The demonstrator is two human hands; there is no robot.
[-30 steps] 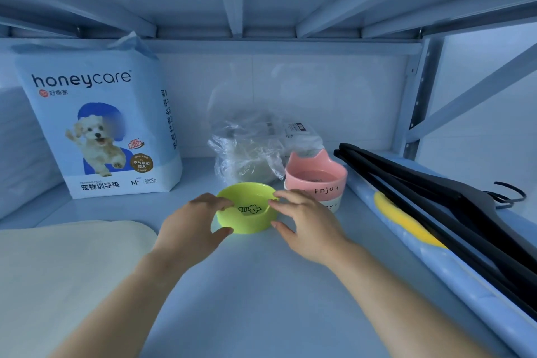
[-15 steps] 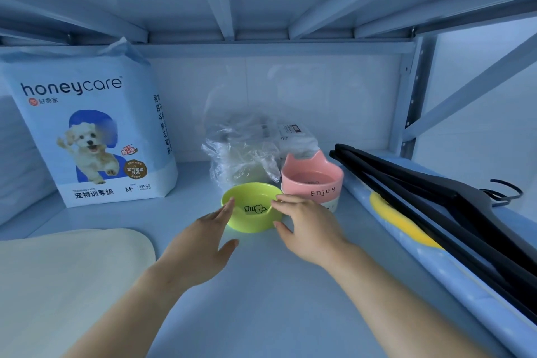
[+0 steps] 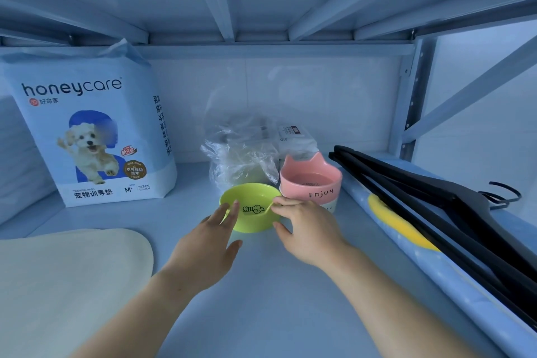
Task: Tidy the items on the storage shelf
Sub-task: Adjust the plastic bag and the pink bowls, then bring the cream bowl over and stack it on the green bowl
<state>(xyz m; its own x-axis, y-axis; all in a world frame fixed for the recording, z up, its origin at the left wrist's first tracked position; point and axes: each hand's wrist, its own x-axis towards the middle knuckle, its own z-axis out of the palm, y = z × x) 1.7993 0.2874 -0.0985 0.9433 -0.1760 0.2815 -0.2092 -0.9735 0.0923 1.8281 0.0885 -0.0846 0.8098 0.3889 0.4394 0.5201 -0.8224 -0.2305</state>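
A small green bowl (image 3: 252, 208) with a fishbone drawing stands on the shelf board (image 3: 276, 299), right beside a pink cat-eared bowl (image 3: 310, 183) marked "Enjoy". My right hand (image 3: 309, 231) grips the green bowl's right rim with thumb and fingers. My left hand (image 3: 207, 244) is open with spread fingers, its fingertips touching the bowl's left rim. Behind both bowls sits a crumpled clear plastic bag (image 3: 242, 151) of pale contents.
A honeycare pet pad pack (image 3: 87, 131) stands upright at the back left. A cream cushion (image 3: 64, 285) lies at the front left. Black hangers (image 3: 453, 218) lie on a blue and yellow roll (image 3: 401, 229) along the right side, by the shelf post (image 3: 412, 96).
The green bowl has slid back and right until it sits against the pink bowl. My left hand let go of it and opened; my right hand stays on the rim.
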